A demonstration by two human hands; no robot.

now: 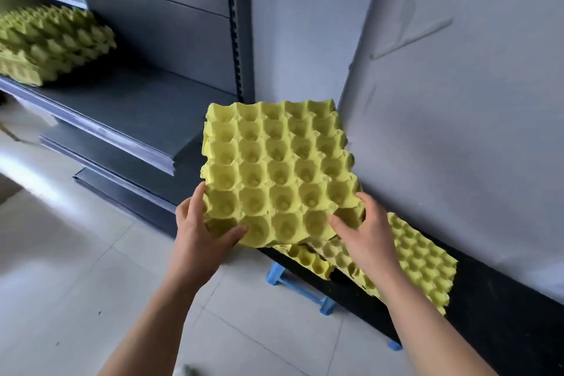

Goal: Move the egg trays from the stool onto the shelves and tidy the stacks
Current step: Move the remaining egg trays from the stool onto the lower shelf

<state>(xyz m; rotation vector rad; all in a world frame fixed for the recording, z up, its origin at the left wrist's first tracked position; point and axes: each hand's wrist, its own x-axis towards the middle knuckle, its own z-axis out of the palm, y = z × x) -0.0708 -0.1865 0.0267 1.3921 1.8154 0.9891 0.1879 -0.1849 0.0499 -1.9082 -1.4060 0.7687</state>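
Note:
A yellow-green egg tray (277,171) is lifted and tilted up in front of me, cups facing me. My left hand (201,232) grips its near left corner, thumb on top. My right hand (363,232) grips its near right edge. Below it, more egg trays (424,262) lie askew on a blue stool (300,287), of which only the legs and rails show. A stack of egg trays (48,43) rests on a dark shelf (128,107) at the upper left.
The dark metal shelving unit has further lower shelves (122,159) at left and an upright post (241,40). A grey wall (457,101) with a black skirting (503,323) runs along the right. Pale floor tiles (76,284) lie below.

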